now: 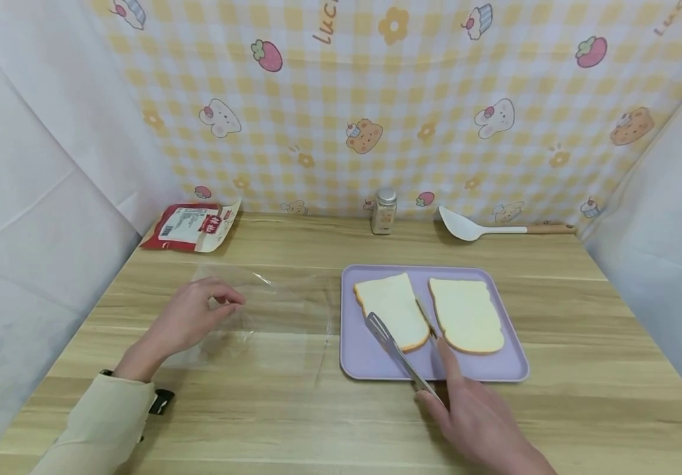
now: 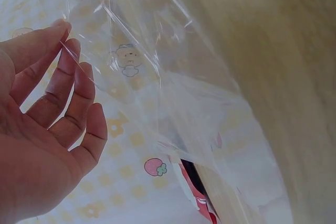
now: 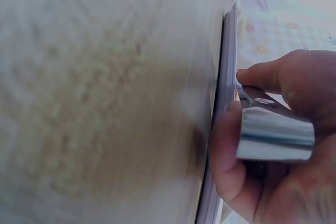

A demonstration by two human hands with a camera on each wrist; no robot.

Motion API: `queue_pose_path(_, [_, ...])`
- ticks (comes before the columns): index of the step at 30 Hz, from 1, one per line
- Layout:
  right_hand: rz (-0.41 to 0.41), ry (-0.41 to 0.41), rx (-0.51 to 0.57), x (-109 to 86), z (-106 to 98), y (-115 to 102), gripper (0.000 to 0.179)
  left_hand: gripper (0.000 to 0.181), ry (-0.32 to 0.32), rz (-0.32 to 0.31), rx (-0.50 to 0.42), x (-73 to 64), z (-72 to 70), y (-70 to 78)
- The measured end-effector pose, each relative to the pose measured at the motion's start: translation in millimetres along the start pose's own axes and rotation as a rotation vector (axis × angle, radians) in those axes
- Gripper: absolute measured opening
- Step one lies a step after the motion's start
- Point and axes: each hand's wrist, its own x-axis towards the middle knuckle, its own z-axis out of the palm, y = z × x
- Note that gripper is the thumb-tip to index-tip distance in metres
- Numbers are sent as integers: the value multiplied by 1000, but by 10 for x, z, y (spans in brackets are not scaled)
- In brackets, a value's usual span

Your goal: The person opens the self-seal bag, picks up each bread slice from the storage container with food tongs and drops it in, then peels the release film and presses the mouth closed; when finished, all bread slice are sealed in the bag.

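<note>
Bare left hand and bare right hand; on the left, a cream sleeve with a black strap jutting beside its cuff.

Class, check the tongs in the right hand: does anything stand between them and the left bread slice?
Nothing visible does. The tongs, held in the right hand, straddle the left slice: one arm is by its left edge, the other in the gap beside the right slice.
</note>
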Motion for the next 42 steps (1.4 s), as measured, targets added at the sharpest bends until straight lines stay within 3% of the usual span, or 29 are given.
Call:
queue_pose_path(13, [0, 78, 52, -34, 24, -20, 84, 14, 9, 17, 5, -22, 3, -17])
queue_pose_path(25, [17, 29, 68, -21, 3, 17, 74, 13, 4, 7, 3, -40, 3, -41])
queue_pose_path(30, [-3, 42, 29, 10, 21, 45, 65, 13, 6, 5, 1, -37, 8, -48])
queue_pose_path(36, [-31, 69, 36, -4, 7, 78, 69, 13, 1, 0, 9, -34, 14, -48])
queue_pose_path(42, [-102, 147, 17, -14, -26, 124, 69, 13, -7, -15, 0, -28, 10, -36])
